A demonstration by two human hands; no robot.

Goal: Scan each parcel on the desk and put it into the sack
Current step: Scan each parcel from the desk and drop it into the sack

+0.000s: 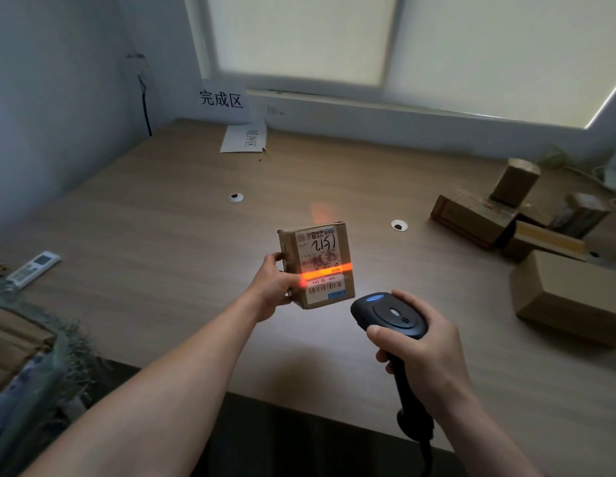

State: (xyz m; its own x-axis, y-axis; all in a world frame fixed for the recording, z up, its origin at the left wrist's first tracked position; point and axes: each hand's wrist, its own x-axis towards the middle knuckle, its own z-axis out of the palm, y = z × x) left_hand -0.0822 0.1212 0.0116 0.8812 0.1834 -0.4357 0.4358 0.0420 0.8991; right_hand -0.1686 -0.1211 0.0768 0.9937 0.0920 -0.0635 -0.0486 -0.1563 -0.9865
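My left hand (273, 287) holds a small cardboard parcel (316, 263) upright above the desk (162, 253), its white label facing me. An orange scan line crosses the label just above the barcode. My right hand (427, 349) grips a black handheld scanner (389, 315), pointed at the parcel from the lower right. Several more cardboard parcels (557, 297) lie in a loose pile at the desk's right side. The frayed rim of a sack (58, 356) with a box inside shows at the lower left, beside the desk.
A white remote control (32, 269) lies at the desk's left edge. Two paper signs (244, 139) sit at the back by the wall. Two cable holes (399, 225) are in the desktop. Cables lie at the far right.
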